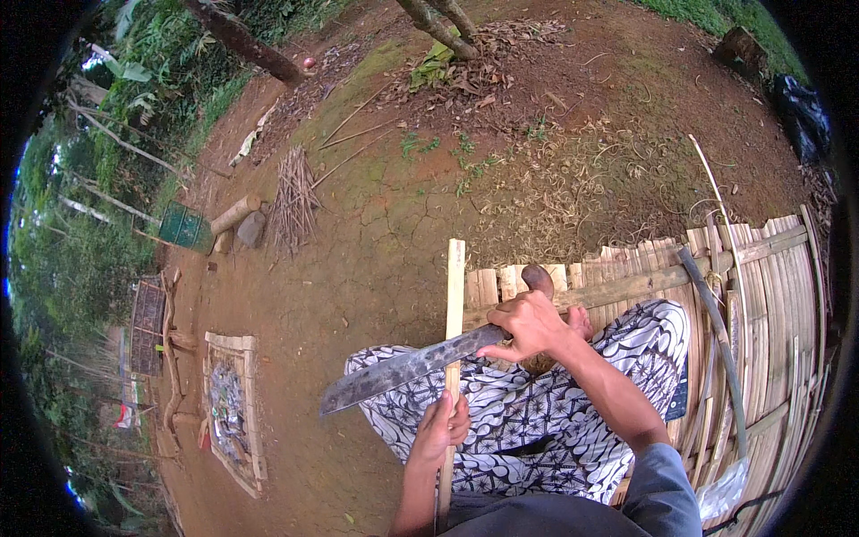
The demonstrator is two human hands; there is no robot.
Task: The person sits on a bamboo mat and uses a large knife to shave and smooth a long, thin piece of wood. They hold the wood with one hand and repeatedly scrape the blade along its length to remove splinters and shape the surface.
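My left hand is closed around the lower part of a flat pale bamboo strip, which stands nearly upright in the picture over my lap. A machete with a long dark blade is gripped by my right hand. Its brown curved handle end pokes out beyond my fist. The blade crosses the strip above my left hand, its tip pointing left. Whether the edge bites into the bamboo, I cannot tell. Black-and-white patterned cloth covers my folded legs.
I sit on a bamboo slat platform. A long grey curved piece and a clear plastic bag lie on its right side. Curly shavings litter the soil ahead. A stick bundle, green container and bamboo-framed pit are leftward.
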